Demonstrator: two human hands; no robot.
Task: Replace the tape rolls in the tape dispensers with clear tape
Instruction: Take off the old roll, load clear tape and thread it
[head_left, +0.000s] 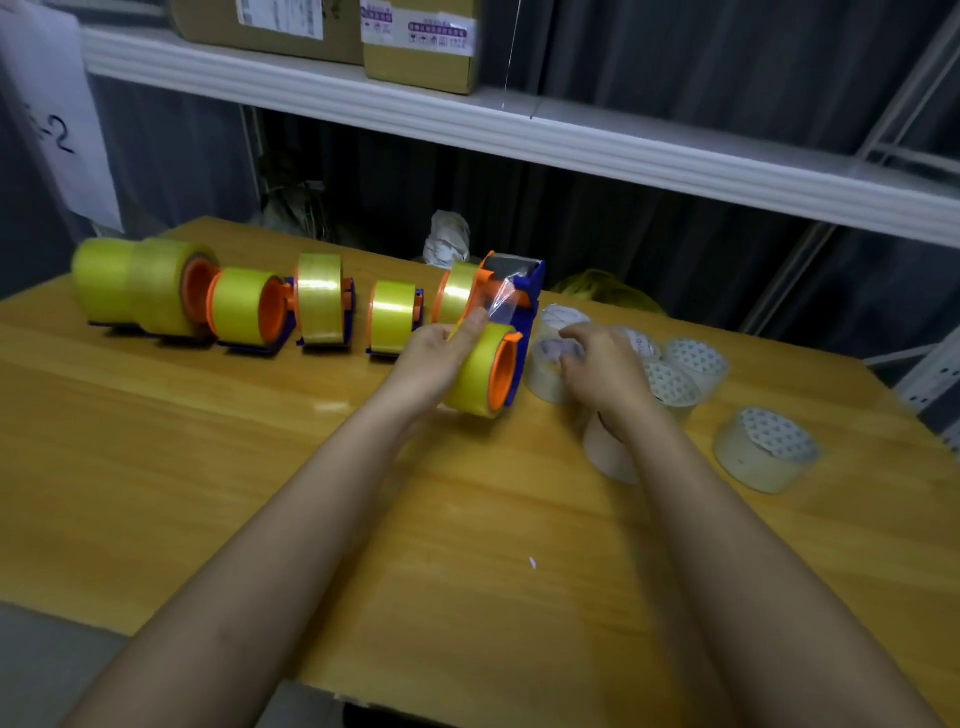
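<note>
Gripping the yellow roll (475, 371) in its dispenser (522, 332), the left hand (434, 358) seems to start removal, while the right hand (597, 364), fingers curled on a clear roll (545, 371), should lift it next.

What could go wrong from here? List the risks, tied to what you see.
1. The loose tape end sticks up near the left hand gripping the yellow roll; it could cling to a finger or fold onto itself.
2. The right hand reaches among crowded clear tape rolls; it may knock one rolling toward the table edge.
3. The blue dispenser could tip when the roll is pulled.
</note>
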